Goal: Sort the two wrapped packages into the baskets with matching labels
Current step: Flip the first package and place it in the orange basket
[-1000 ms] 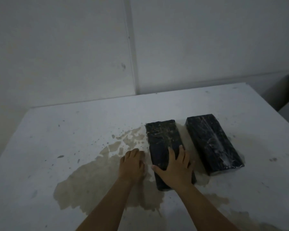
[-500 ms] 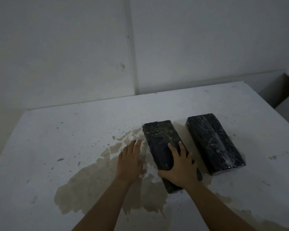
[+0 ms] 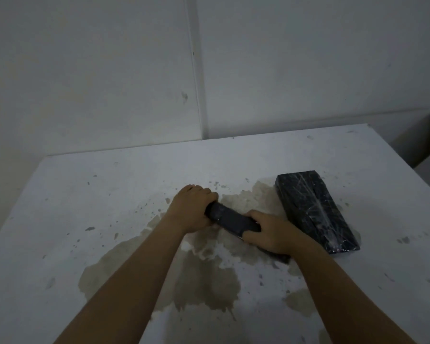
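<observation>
Two black packages wrapped in clear film are on a stained white table (image 3: 109, 184). Both my hands grip the left package (image 3: 231, 219): my left hand (image 3: 193, 209) clasps its far end and my right hand (image 3: 271, 232) clasps its near end. This package is tilted up on its edge, mostly hidden by my fingers. The right package (image 3: 313, 209) lies flat on the table, just right of my right hand, untouched. No baskets or labels are in view.
A large brownish stain (image 3: 204, 276) spreads across the table's middle and front. A plain white wall (image 3: 109, 70) rises behind the table. The table's right edge drops off toward a grey ledge (image 3: 422, 150) at the far right.
My left hand moved from the tabletop onto the left package's far end. My right hand closed around its near end. The package has turned and tipped up from lying flat.
</observation>
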